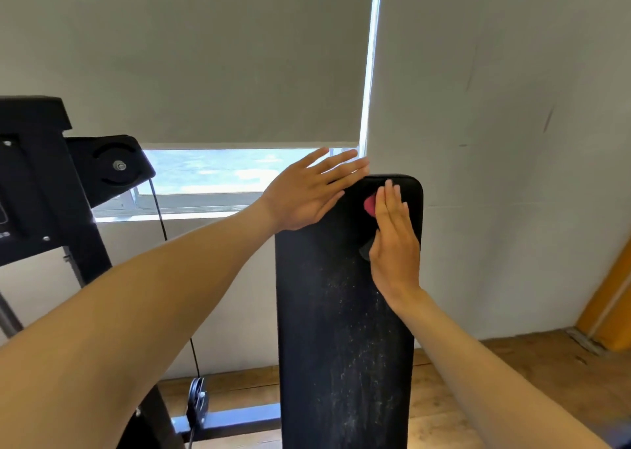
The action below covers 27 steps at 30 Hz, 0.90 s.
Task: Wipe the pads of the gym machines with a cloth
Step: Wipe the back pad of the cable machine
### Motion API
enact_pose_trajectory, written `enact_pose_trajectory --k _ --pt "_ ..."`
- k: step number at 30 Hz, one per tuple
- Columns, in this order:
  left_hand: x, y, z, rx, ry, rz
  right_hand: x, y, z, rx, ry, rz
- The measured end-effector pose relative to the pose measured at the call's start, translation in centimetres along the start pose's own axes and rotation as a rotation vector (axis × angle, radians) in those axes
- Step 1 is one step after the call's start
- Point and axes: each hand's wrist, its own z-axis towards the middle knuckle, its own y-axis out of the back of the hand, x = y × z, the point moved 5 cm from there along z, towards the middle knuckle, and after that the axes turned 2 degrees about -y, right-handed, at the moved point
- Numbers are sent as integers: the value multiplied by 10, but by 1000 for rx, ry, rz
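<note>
One long black bench pad (pixel 345 312) fills the middle of the view, its long axis running from the bottom edge of the frame up and away toward the window (pixel 232 172), with its rounded far end just below the lower corner of the grey roller blind (pixel 205 56). Its left long edge is bordered by open air over the white wall and the wooden floor (pixel 512 373), and its right long edge stands near the white wall (pixel 512 141) with free floor beneath. Pale dust speckles the pad's lower and middle stretch. Two hands are at the far end. The left hand (pixel 307 196) lies flat with straight, spread fingers across the pad's upper left corner, the fingertips reaching past the top edge. The right hand (pixel 392 240) is flat too, fingers straight and together, pressing one red cloth (pixel 369 205) against the pad near its top; only a small part of the cloth shows beside the fingers, and a dark fold shows near the palm. To the left stands one black machine frame (pixel 41 189) with a pulley wheel (pixel 117 165) at the top, a thin cable (pixel 160 209) hanging down from it to a second pulley (pixel 198 401) near the floor bar. A yellow-orange door frame (pixel 607 305) shows at the right edge.
</note>
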Motion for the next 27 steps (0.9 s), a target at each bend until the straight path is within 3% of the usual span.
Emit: enact_pose_trajectory --k 7,12,16,18,22,27 --pt "2 -2 1 24 58 -31 7 -27 -20 10 -21 -89" --pt "1 -1 8 -54 334 -98 9 -22 -43 34 -117 21" --pt "-4 -5 8 -85 224 28 17 -1 -11 -98 -102 108" --pt "-9 -4 8 -102 186 51 14 -9 -2 -62 -139 111" --pt "-12 -7 8 -90 132 61 11 -35 -52 -14 -97 -36" --pt "-8 -6 7 -115 201 14 11 -27 -89 -36 -148 60"
